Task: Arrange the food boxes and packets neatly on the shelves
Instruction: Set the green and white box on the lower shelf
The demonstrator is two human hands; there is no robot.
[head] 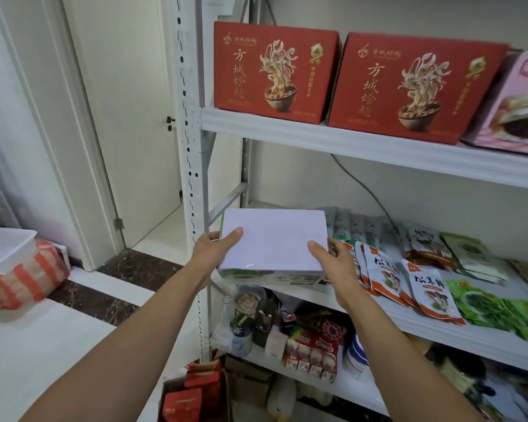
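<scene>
Head view, looking down along the rack. Left hand (214,248) and right hand (333,260) both gripping a white box (273,242), one at each near corner. Thumbs flat on the top, fingers tucked round the sides and mostly out of sight. Box at the left end of the middle shelf (470,342), near face poking out past the front edge. Resting there or held just above, cannot tell. Green-and-white print on the near face, too blurred to read.

Just right of the box, close by the right hand: orange packets (381,275) lying fanned and overlapping toward the front edge. Further right, green packets (500,312), cut off by the frame. Along the back edge, a row of grey-green sachets (354,226) standing upright, the leftmost partly hidden behind the box. Brown packets (424,248) leaning behind the orange ones. Black cable (363,184) trailing down the wall behind.

Up on the top shelf (348,144), two red noodle boxes (272,71) side by side at the front edge, then a pink box (518,108), cropped at the right.

Left of the white box, the rack's white post (191,147), near the left hand. Lower shelf (351,391) crammed: jars (249,300), a red-and-white pack (313,354), much of the rest hidden by the forearms or too cluttered to name.

Off to the left on the floor, a striped bag (25,278) with a clear tub (6,248) on top, beside a white door (128,117).
</scene>
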